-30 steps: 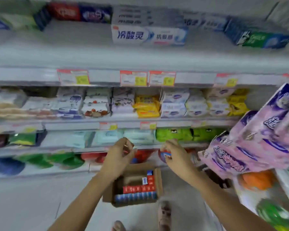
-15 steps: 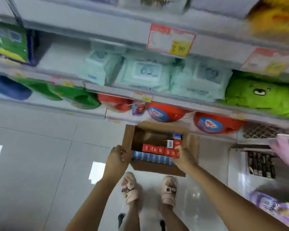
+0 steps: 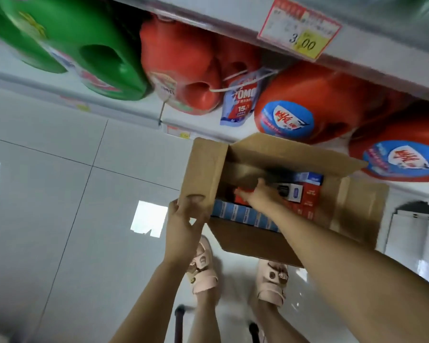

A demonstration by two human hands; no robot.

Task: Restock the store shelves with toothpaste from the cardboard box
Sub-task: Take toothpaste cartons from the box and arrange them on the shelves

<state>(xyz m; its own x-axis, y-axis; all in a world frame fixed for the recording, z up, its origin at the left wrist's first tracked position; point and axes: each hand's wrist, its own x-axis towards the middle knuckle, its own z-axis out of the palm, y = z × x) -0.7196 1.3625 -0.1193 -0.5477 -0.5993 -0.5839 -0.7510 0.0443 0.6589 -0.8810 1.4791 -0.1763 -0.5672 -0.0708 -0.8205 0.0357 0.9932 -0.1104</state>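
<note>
Pinching the left flap of the cardboard box (image 3: 258,243) with the left hand (image 3: 183,226); resting the right hand (image 3: 261,194) on red toothpaste cartons (image 3: 307,201) inside, grip unclear.

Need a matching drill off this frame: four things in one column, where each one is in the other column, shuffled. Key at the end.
Column 1
1. left hand
2. right hand
3. green jug
4. price tag

Column 2
A. on the shelf edge, upper right
B. inside the cardboard box, at the red packs
C. on the bottom shelf, far left
D. holding the box's left flap

Pairs: 1-D, 2-B, 3-C, 4-A
</note>
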